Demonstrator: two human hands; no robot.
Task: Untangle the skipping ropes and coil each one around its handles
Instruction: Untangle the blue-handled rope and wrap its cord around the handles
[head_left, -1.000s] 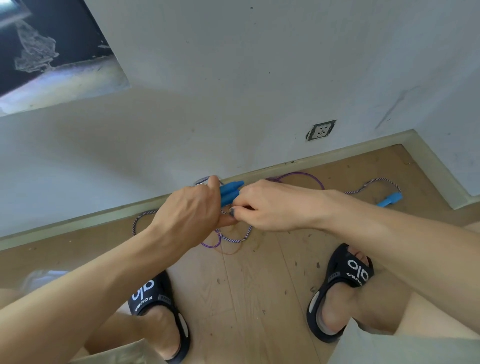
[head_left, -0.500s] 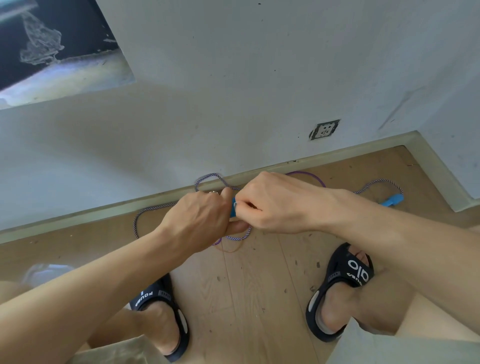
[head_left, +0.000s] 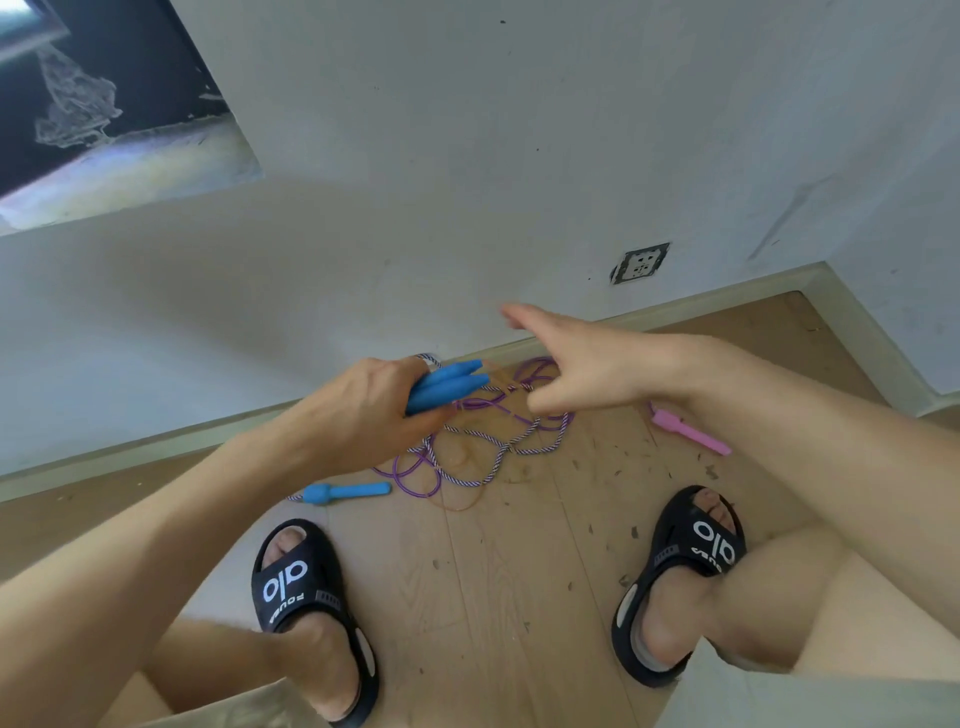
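Wood floor (head_left: 483, 597): left hand (head_left: 363, 410) grips two blue handles (head_left: 447, 387); right hand (head_left: 587, 369) spread, possibly empty; tangled ropes (head_left: 467, 452).

Both black slides (head_left: 291, 582) read "alo" — white lettering.

A pale grey-white wall (head_left: 467, 156) meets a light wooden plank floor (head_left: 493, 597) along a cream skirting board (head_left: 156, 447). A wall socket (head_left: 640, 263) sits low, just above the skirting. At upper left a dark window opening (head_left: 78, 93) has a bright sill. Small dark debris (head_left: 631, 532) speckles the floor. A second wall closes the right corner.
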